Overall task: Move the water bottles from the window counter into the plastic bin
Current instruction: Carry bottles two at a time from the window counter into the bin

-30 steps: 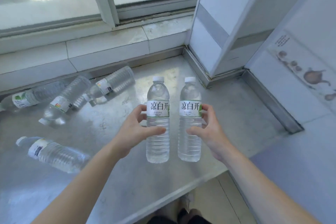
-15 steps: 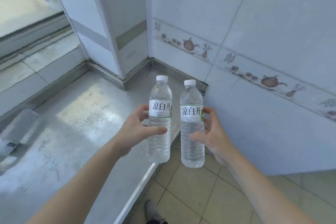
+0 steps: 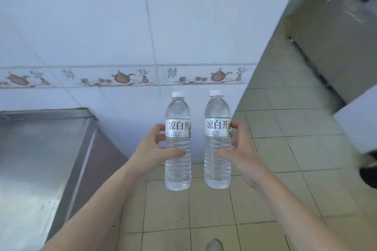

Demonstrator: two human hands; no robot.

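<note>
Head view shows two upright water bottles carried over the tiled floor (image 3: 204, 210): the left hand (image 3: 152, 150) wraps the left bottle (image 3: 177, 144), the right hand (image 3: 238, 149) wraps the right bottle (image 3: 217, 140). The steel counter (image 3: 36, 159) lies at nine o'clock. No plastic bin is visible, so both bottles appear mid-transfer with the drop-off not yet done.

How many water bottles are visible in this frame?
2. One bottle is upright in the left hand; the other bottle is upright in the right hand, both over the tiled floor. Any others are out of view.
</note>
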